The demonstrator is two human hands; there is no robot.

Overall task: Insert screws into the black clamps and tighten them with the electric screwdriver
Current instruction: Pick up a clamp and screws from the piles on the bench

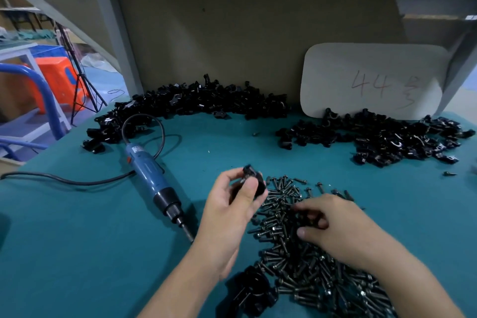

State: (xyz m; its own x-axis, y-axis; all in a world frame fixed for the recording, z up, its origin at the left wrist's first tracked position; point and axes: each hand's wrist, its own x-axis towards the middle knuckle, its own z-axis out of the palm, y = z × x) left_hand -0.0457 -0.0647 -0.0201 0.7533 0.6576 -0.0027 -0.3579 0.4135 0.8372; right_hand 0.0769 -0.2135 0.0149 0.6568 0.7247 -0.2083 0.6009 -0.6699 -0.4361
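The electric screwdriver [152,183] lies on the teal table [77,253], long axis running far-left to near-right, bit pointing near-right. The left hand [229,212], raised, pinches a black clamp [254,178] between thumb and fingers. The right hand [333,224] rests palm-down on the screws [296,273], fingers curled; whether it grips one is unclear.

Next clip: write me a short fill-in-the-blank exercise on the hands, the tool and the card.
1. The left hand grips one black ____.
2. The right hand reaches into the pile of ____.
3. The electric screwdriver lies on the table, held by ____ hand.
4. The white card at the back bears the number ____.

Missing words: clamp; screws; neither; 44.
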